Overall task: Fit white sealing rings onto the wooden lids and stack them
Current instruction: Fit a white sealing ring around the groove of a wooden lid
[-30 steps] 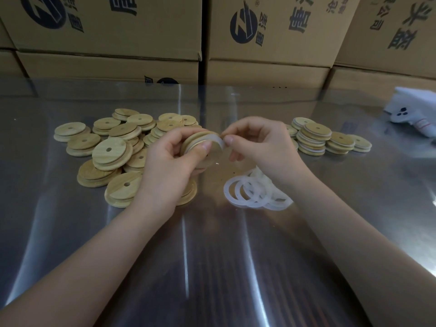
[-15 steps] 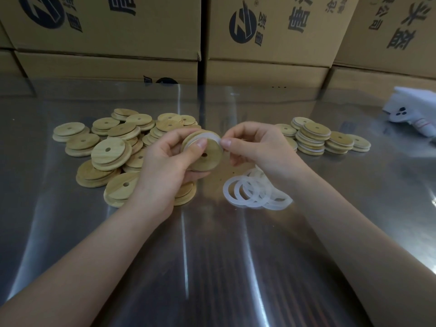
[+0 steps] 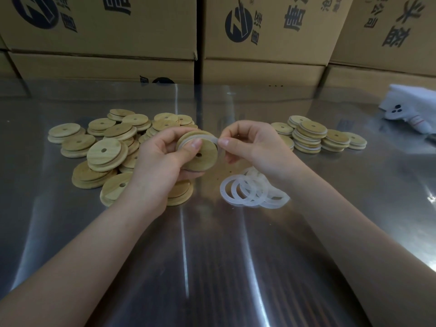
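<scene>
Clamping tilted wooden lid (image 3: 203, 159) in L hand (image 3: 162, 161) frees R hand (image 3: 254, 145), just beside it, to pinch white sealing ring (image 3: 200, 138) & stretch it over rim; spare rings (image 3: 250, 192) below R wrist.

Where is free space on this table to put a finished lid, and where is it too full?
Free: the near table between both forearms, nearer than the white rings; also the strip right of the stacked lids. Crowded: the loose lids heap on the left.
</scene>
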The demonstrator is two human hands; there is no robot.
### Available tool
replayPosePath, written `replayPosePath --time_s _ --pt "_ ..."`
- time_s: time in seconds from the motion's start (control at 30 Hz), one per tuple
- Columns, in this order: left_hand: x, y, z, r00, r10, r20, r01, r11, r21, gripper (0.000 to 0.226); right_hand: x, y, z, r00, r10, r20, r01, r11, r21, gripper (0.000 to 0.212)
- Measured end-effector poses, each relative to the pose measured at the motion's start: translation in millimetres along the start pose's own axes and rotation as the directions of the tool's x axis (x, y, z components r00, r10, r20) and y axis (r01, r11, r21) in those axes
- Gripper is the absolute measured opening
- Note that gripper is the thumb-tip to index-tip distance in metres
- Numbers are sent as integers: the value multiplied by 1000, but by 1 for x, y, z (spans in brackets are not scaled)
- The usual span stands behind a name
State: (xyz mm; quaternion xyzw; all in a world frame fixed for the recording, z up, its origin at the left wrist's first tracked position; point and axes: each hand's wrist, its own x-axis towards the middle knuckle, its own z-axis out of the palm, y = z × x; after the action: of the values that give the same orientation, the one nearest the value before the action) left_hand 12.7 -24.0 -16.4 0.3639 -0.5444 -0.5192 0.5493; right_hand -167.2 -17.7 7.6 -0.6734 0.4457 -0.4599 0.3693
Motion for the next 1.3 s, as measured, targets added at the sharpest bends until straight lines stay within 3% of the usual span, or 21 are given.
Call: replayPosePath --time_s 0.43,1.3 --pt "-2 0 -1 1000 8 24 -7 1000 -20 13 1 2 0 999 -32 -17 32 999 -3 13" --pt "-7 2 -1 965 256 53 -260 960 104 32 -1 5 1 984 -132 -116 137 990 37 13"
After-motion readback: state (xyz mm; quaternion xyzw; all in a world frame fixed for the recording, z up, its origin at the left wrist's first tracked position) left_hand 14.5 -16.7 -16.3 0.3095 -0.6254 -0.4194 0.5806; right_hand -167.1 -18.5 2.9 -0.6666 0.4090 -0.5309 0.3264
